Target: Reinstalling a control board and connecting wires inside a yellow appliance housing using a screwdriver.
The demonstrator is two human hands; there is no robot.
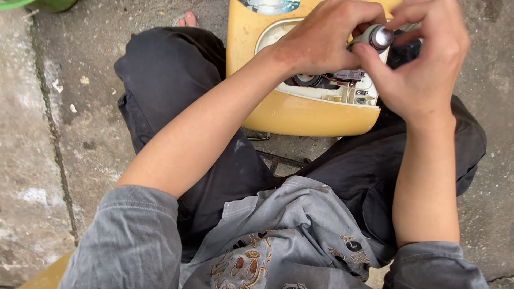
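Nearest the viewer, both forearms extend over the dark-trousered knees to a point above the yellow housing, which rests open-side-up on the concrete floor. The left hand and right hand both close their fingertips on a small grey cylinder. The cylinder sits between the hands, its metal end facing up toward the camera, directly over the housing's exposed wiring.

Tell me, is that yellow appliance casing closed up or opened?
Opened. The yellow casing shows a pale inner panel with exposed wiring and parts; both hands grip a small cylindrical part above it.
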